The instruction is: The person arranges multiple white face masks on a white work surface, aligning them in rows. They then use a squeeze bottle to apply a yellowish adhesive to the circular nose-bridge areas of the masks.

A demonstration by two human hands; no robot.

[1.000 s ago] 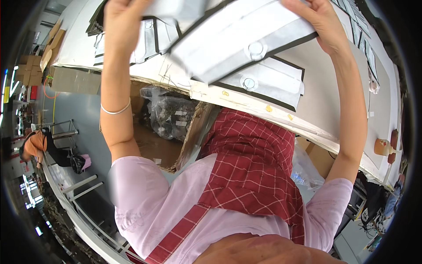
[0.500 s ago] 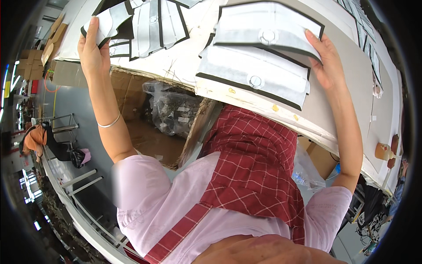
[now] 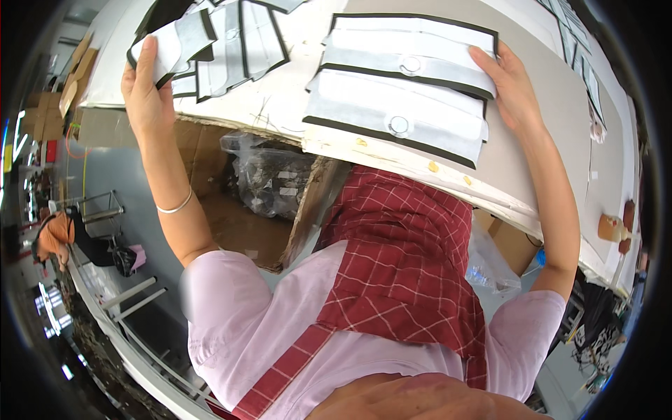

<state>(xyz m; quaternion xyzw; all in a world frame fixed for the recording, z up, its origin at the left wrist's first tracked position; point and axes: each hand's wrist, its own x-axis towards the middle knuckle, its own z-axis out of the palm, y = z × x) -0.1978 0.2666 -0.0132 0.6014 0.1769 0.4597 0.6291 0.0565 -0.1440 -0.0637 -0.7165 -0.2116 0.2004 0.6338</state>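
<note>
Upper left, left hand [image 3: 148, 94]: closed on a white piece [image 3: 166, 50] edged in black, thumb pressed on top, fingers mostly hidden beneath!
Upper right, right hand [image 3: 516, 91]: thumb laid over the right end of the upper panel [image 3: 392, 40], fingers by its edge; can't tell how tight that hold is.
Top centre, upper panel: white, black-bordered, a round ring near its lower edge, its lower border overlapping the next one down.
Just below, lower panel [image 3: 364, 101]: another ringed white one, its lower edge by the table [image 3: 539, 157] front.
Upper left pile: loose white pieces [image 3: 231, 45] with black edges, overlapping beside the left hand.
Under the table: an open cardboard box [image 3: 241, 234], and inside it a clear plastic bag [image 3: 269, 185].
Lower centre: a red checked apron [image 3: 399, 294] on the person.
</note>
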